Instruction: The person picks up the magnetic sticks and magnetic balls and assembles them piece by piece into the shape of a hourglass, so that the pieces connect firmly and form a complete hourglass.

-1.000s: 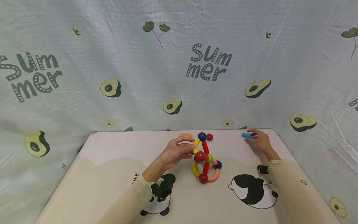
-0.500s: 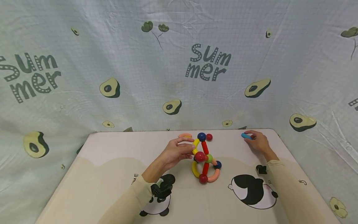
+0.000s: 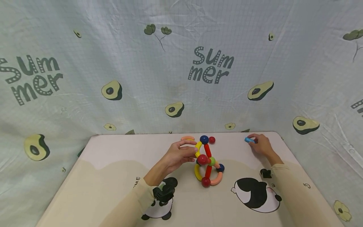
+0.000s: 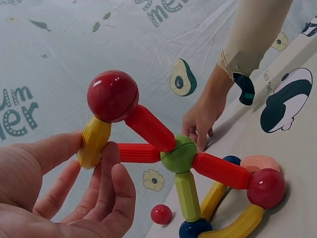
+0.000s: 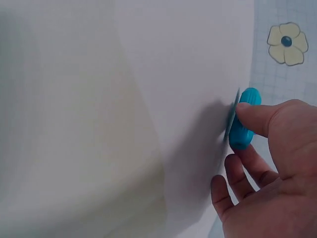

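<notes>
Near the table's middle stands a structure of magnetic balls and rods, with a green ball at the hub of several rods. My left hand pinches its upper yellow rod between thumb and fingers, just below a large red ball. A dark blue ball tops the structure in the head view. At the far right of the table, my right hand pinches a short blue rod with thumb and forefinger. The right hand's other fingers curl loosely below the rod.
A loose small red ball and a curved salmon rod lie behind the structure, near the table's back edge. Part of another yellow piece shows under the salmon rod. A printed cloth hangs behind the table.
The blue rod has tilted slightly in my right hand, whose fingers have drawn in closer around it. My left hand and the structure stay put; the head view has shifted a little.
</notes>
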The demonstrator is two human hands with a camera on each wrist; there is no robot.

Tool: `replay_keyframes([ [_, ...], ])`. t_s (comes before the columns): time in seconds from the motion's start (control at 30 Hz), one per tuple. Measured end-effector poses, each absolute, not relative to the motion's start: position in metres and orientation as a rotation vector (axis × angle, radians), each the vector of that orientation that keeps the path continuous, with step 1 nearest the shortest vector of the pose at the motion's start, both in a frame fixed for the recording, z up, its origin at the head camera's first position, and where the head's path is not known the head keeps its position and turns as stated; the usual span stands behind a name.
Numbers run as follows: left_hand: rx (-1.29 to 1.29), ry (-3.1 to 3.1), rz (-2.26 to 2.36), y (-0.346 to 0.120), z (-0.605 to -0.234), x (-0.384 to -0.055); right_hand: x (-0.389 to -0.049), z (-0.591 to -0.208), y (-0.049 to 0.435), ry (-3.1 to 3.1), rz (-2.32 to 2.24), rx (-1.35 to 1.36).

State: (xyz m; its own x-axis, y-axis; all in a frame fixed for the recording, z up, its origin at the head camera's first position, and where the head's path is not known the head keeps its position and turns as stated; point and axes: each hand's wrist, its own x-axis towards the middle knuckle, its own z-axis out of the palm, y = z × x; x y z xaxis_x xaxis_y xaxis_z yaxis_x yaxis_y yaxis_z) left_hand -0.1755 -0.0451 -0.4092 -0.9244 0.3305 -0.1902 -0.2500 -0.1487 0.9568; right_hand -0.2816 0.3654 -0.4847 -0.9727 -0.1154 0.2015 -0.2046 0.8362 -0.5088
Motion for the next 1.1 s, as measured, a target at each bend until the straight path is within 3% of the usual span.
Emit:
replay_keyframes([
  [1.1, 0.112, 1.700, 2.149, -0.046, -0.409, -0.176, -0.236, -0.448, 0.333, -2.691, 0.998, 0.507],
])
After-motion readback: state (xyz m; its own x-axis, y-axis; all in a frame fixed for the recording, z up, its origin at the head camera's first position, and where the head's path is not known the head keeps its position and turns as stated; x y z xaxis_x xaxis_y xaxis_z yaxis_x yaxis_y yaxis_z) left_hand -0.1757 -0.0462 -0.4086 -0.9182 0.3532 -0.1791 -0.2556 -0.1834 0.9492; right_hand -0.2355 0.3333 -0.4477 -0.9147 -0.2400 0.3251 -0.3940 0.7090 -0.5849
